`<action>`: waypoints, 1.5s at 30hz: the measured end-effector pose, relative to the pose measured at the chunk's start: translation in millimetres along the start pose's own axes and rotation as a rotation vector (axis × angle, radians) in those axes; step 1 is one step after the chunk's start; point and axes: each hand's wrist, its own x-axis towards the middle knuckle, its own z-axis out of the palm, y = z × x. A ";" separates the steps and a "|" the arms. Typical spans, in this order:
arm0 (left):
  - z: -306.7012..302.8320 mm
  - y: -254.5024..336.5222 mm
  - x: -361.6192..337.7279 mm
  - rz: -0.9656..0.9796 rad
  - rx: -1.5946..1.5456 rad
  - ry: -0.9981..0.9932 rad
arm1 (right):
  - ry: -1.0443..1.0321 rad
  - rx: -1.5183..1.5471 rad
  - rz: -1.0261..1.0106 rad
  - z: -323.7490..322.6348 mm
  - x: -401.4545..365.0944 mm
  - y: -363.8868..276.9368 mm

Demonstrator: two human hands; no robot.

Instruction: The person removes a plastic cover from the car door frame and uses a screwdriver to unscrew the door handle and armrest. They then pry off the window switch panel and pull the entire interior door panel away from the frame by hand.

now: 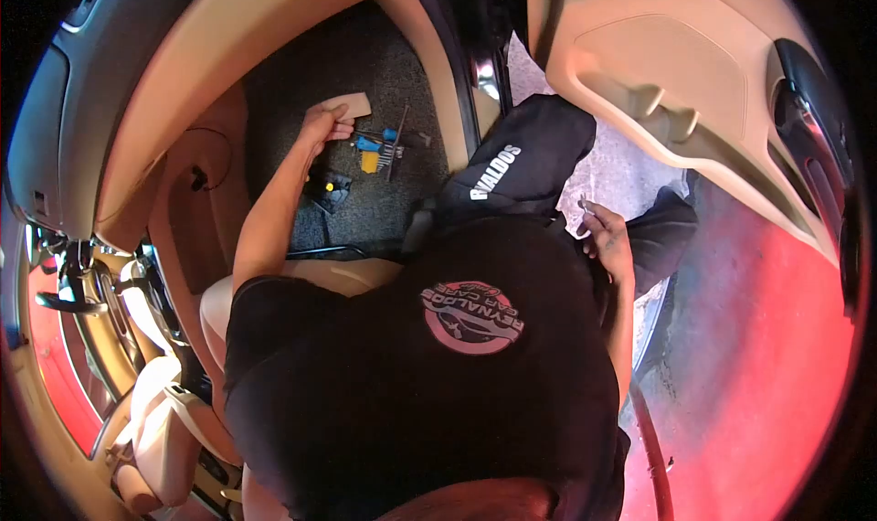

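Observation:
My left hand (323,124) reaches down to the dark floor carpet (365,55) of a car and grips a small beige trim piece (353,106) by its edge. Just right of it lie several hand tools (376,150) with blue and yellow handles. A black part with a yellow spot (329,190) sits below my left hand. My right hand (607,236) is held by my knee outside the door sill, fingers closed on a small metal piece (584,207). My black shirt and trousers fill the middle of the view.
The open door's beige inner panel (676,82) stands at the upper right over a red floor (767,356). The beige seat edge (343,272) is under my left arm. The dashboard (100,110) and steering wheel (73,297) are at the left.

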 end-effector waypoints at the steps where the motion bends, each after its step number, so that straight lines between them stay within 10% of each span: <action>1: -13.1 -18.6 10.5 -0.053 -0.064 0.065 | -0.006 -0.014 0.026 -1.4 -1.1 0.8; 6: -22.2 -59.6 51.0 0.142 -0.244 -0.118 | 0.178 -0.211 -0.373 -9.1 14.0 38.8; 8: -31.1 -65.3 60.4 0.090 -0.169 -0.231 | 0.182 -0.116 -0.226 -9.6 3.3 19.4; 19: -45.0 -50.5 47.4 0.106 0.409 0.383 | 0.380 0.248 -0.234 -50.0 -19.3 -12.0; 21: -49.8 -59.5 63.2 0.843 0.986 0.723 | 0.420 0.281 -0.265 -60.0 -22.5 -17.6; 24: 22.7 4.5 9.3 0.792 0.840 0.403 | 0.617 0.493 -0.304 -75.9 -22.2 -13.1; 32: 264.6 136.1 -142.2 1.429 0.611 -0.308 | 0.927 0.662 -0.530 -121.6 -44.9 -70.3; 37: 326.4 237.8 -221.6 1.916 0.499 -0.139 | 1.128 0.551 -0.830 -151.0 -63.1 -104.5; 45: 365.4 343.6 -281.6 1.879 0.480 -0.025 | 1.329 0.346 -0.830 -170.8 -63.8 -121.7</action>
